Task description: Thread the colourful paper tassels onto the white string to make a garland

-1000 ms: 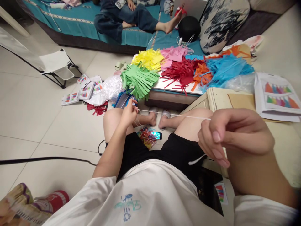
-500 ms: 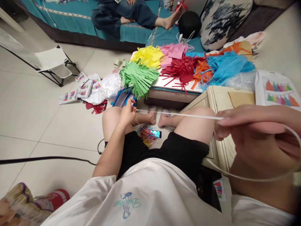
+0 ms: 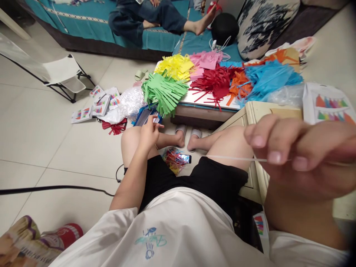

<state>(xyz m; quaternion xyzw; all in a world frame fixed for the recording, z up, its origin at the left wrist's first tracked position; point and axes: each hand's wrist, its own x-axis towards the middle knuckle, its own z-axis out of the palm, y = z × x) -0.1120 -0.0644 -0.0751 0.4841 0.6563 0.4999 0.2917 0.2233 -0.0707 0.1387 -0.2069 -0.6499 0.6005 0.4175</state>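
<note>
My right hand [image 3: 300,155] is close to the camera, its fingers pinched on a thin white string [image 3: 236,158]. The string runs left from the pinch over my right thigh and fades out above my lap. My left hand [image 3: 150,133] rests by my left knee with finger and thumb apart; I see no string in it. Just beyond that hand lies a bundle of green fringed paper [image 3: 164,92] at the edge of a low table [image 3: 200,111]. A phone [image 3: 185,158] with a lit screen lies on the floor between my legs.
Yellow [image 3: 175,66], pink [image 3: 207,59], red [image 3: 214,83], orange [image 3: 239,83] and blue [image 3: 267,78] fringed paper cover the low table. A cream cabinet [image 3: 258,111] holds printed sheets [image 3: 328,104]. Another person's legs [image 3: 144,18] lie on the couch. Packets [image 3: 97,105], folding stool [image 3: 66,74], black cable [image 3: 55,188].
The string was stretched taut between both hands; now it no longer reaches my left hand, whose fingers have parted. My right hand has drawn closer to the camera and lower, still pinching the string.
</note>
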